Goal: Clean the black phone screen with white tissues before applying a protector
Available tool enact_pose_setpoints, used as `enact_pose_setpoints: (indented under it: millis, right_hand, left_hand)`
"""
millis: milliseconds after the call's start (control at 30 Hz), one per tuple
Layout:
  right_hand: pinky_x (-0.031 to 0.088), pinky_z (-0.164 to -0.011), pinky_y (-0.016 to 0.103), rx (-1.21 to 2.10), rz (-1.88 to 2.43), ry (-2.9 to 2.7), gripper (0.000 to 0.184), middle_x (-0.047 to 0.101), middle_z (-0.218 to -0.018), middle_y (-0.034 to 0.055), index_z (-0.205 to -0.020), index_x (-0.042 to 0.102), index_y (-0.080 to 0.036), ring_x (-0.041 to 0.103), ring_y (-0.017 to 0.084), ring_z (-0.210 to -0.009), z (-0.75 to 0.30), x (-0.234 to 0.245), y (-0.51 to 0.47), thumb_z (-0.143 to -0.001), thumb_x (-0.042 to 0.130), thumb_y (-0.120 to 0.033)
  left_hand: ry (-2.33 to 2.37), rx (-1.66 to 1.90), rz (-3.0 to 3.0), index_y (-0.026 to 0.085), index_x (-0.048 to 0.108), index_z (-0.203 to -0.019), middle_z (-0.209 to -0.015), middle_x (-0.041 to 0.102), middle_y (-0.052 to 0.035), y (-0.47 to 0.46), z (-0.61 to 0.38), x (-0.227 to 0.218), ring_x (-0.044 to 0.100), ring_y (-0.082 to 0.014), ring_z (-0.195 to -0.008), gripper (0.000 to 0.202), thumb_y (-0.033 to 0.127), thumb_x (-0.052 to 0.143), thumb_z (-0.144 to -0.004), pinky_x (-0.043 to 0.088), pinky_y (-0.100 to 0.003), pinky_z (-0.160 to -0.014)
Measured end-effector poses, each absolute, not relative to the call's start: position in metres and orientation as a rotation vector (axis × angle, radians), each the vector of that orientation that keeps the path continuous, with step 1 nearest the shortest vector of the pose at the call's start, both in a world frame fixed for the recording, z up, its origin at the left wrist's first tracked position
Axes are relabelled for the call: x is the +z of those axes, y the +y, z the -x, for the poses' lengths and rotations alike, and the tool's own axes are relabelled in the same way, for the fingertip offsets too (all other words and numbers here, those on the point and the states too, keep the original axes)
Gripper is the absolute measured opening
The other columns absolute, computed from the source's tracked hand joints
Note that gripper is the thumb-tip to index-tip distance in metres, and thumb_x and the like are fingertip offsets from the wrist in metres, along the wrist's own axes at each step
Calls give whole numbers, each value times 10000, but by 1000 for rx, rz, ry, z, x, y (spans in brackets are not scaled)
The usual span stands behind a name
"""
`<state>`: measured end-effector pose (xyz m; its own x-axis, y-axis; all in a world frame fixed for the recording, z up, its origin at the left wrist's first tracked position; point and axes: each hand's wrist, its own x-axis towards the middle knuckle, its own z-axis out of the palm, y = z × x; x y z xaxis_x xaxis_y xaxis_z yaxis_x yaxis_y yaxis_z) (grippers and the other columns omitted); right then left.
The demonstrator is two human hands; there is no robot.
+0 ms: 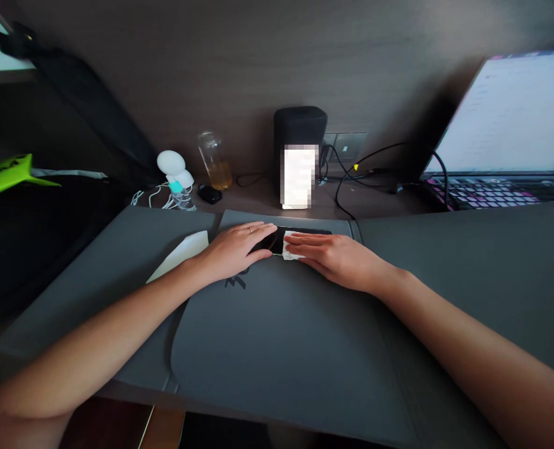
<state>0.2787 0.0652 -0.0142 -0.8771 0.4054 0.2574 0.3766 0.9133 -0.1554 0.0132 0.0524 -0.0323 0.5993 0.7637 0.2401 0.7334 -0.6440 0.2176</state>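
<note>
A black smartphone [280, 239] with a glossy face lies flat near the far edge of the grey mat. My left hand [234, 248] grips its left end, fingers over the top and thumb along the near side. A folded white tissue [288, 252] is pressed on the phone's face under the fingers of my right hand [337, 257], which are held close together. Both hands cover much of the phone. To the left, a piece of white paper [181, 254] lies partly behind my left wrist.
A black box-shaped device [299, 125] stands behind the phone. Left of it are a glass bottle [218, 168] with amber liquid, a small black object [210, 194] and a white round-headed gadget [171, 163]. A laptop [511, 118] and black cables [337, 193] are at right.
</note>
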Motion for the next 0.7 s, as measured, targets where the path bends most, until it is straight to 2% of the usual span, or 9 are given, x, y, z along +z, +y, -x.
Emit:
enact_pose_setpoints:
  millis: [233, 400, 533, 700]
  right_hand:
    - [511, -1041, 415, 191, 626, -2758, 331, 641, -1310, 74, -1269, 625, -171, 596, 232, -1225, -285, -11, 65, -1003, 431, -211]
    - [564, -937, 432, 125, 757, -2670, 340, 675, -1253, 78, -1261, 633, -169, 666, 249, -1107, -288, -12, 67, -1006, 421, -244]
    - [533, -990, 454, 80, 796, -2646, 328, 668, -1264, 86, -1222, 661, -181, 630, 253, -1165, -290, -15, 71, -1003, 435, -273]
    - [456, -1080, 487, 65, 780, -2694, 363, 575, -1383, 125, -1258, 638, -163, 525, 275, -1294, -291, -17, 72, -988, 484, -351]
  left_hand:
    - [1271, 438, -2759, 212, 469, -1401, -1425, 540, -87, 52, -15, -28, 473, -256, -1338, 433, 323, 548, -990, 395, -411, -1111]
    - [1278, 455, -2731, 205, 462, -1406, -1440, 525, -82, 52, -14, -30, 483, -238, -1328, 442, 342, 541, -994, 398, -385, -1110]
    - [1280, 476, -2717, 216, 462, -1405, -1446, 520, -66, 52, -14, -31, 472, -223, -1335, 440, 348, 538, -992, 386, -368, -1120]
    - [1292, 458, -2719, 213, 467, -1401, -1432, 535, -69, 51, -14, -29, 461, -228, -1344, 436, 355, 528, -993, 390, -376, -1115]
